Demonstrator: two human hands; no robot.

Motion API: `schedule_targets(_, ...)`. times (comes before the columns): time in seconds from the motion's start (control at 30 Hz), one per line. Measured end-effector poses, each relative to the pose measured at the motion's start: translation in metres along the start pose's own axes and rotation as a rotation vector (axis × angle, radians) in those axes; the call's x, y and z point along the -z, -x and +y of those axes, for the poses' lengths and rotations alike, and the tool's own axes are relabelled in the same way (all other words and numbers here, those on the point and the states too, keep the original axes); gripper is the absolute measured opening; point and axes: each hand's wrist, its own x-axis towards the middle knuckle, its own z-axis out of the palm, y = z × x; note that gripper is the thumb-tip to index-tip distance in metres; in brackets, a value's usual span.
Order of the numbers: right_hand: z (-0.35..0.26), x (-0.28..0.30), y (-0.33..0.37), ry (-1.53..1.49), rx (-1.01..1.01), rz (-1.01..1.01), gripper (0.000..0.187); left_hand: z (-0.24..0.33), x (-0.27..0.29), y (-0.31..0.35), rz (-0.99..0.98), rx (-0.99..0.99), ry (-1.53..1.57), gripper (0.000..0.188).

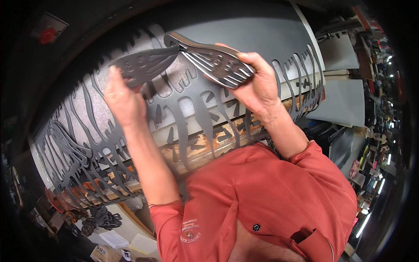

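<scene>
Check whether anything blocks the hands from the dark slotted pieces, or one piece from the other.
Nothing visible does. The left hand holds one slotted piece, the right hand the other slotted piece; no object shows between them, and their narrow ends meet in this view.

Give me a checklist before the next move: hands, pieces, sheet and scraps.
1. Left hand: ok, grip on a flat, dark, slotted, sole-shaped piece.
2. Right hand: ok, grip on a thick-edged, dark, sole-shaped piece with pale slots.
3. Narrow ends of both pieces apart: cannot tell; they overlap in this view.
4. Grey cut-out sheet lying flat: not ok, its near strips hang down.
5. Small, dark, wedge-shaped scraps gathered up: not ok, they lie scattered.
</scene>
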Motion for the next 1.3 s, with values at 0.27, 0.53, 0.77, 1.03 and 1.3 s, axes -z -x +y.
schedule_targets(0.27,-0.033,0.035,0.028,1.169,0.435,-0.180,0.057,0.048,0.084,-0.028,0.064,0.111,0.129,0.028)
schedule_targets(0.53,0.015,-0.012,-0.026,1.607,0.898,-0.472,0.050,0.032,0.046,-0.004,-0.209,0.272,0.286,0.025)
schedule_targets(0.77,0.044,-0.021,-0.025,1.456,0.588,-0.468,0.029,0.028,0.015,0.049,-0.278,0.273,0.279,0.055)
schedule_targets(1.03,0.050,-0.028,-0.016,1.594,0.741,-0.167,0.032,0.015,-0.013,0.080,-0.021,0.152,0.068,0.022)
schedule_targets(1.3,0.057,-0.026,-0.016,1.269,0.477,-0.281,0.025,0.002,-0.015,0.090,-0.022,0.115,0.149,0.021)
